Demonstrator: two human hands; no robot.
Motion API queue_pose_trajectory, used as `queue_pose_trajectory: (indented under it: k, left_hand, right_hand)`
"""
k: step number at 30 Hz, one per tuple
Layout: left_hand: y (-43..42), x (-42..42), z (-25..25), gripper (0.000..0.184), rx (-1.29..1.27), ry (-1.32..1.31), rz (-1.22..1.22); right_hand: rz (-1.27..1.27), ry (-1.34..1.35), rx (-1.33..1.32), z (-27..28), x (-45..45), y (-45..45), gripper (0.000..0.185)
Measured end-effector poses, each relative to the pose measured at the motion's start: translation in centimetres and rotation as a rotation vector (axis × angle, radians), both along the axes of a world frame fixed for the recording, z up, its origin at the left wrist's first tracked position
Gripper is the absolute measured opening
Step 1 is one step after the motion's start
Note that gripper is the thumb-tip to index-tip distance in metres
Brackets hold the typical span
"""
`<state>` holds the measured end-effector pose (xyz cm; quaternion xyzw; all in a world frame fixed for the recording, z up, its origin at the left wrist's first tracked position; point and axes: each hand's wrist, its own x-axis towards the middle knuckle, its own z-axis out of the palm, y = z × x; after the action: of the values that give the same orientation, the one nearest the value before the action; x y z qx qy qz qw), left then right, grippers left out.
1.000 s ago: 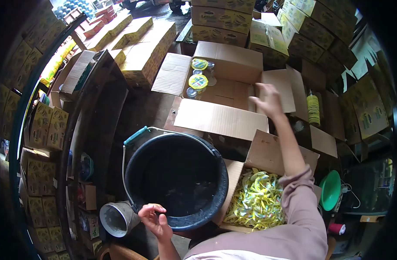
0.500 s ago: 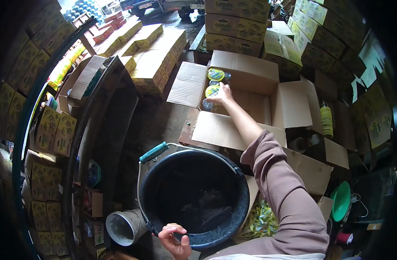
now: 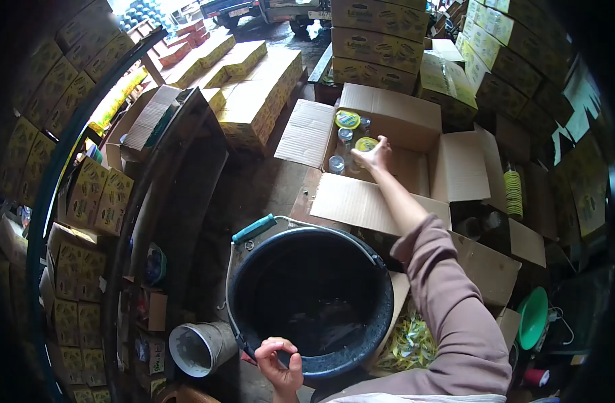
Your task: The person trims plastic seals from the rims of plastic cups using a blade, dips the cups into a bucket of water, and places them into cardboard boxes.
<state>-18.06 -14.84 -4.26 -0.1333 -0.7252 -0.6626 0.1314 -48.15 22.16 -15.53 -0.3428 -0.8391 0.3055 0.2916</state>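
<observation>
One yel-lidded cup (image 3: 365,144) partly hid. by R hand (image 3: 377,158).

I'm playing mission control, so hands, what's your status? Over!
Right hand gripping yellow-lidded cup at open box. Left hand by bucket, nothing seen in it. Nothing visibly blocking right hand.

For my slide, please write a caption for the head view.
Right hand holds a yellow-lidded cup at an open carton; left hand near a dark bucket.
</observation>
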Motion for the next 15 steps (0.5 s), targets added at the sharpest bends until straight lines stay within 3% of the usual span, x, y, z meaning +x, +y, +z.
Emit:
queue_pose_trajectory:
  k: [8,12,14,15]
  left_hand:
    - [-0.4,-0.1,-0.2,0.047,-0.058,0.12,-0.141]
    - [0.0,0.3,0.9,0.059,-0.185,0.32,-0.039]
    - [1.7,1.8,3.2,0.067,-0.184,0.444,-0.159]
    - [2.9,3.2,4.6,0.068,-0.152,0.449,-0.246]
  right_hand:
    - [0.33,0.323,0.249,16.3,21.5,-2.6,0.074]
    - [0.526,0.36,-0.014,23.4,32.8,-9.0,0.081]
    - [0.683,0.403,0.056,24.5,36.9,-11.2,0.085]
    - [0.714,0.331,-0.061,25.1,39.3,-12.9,0.085]
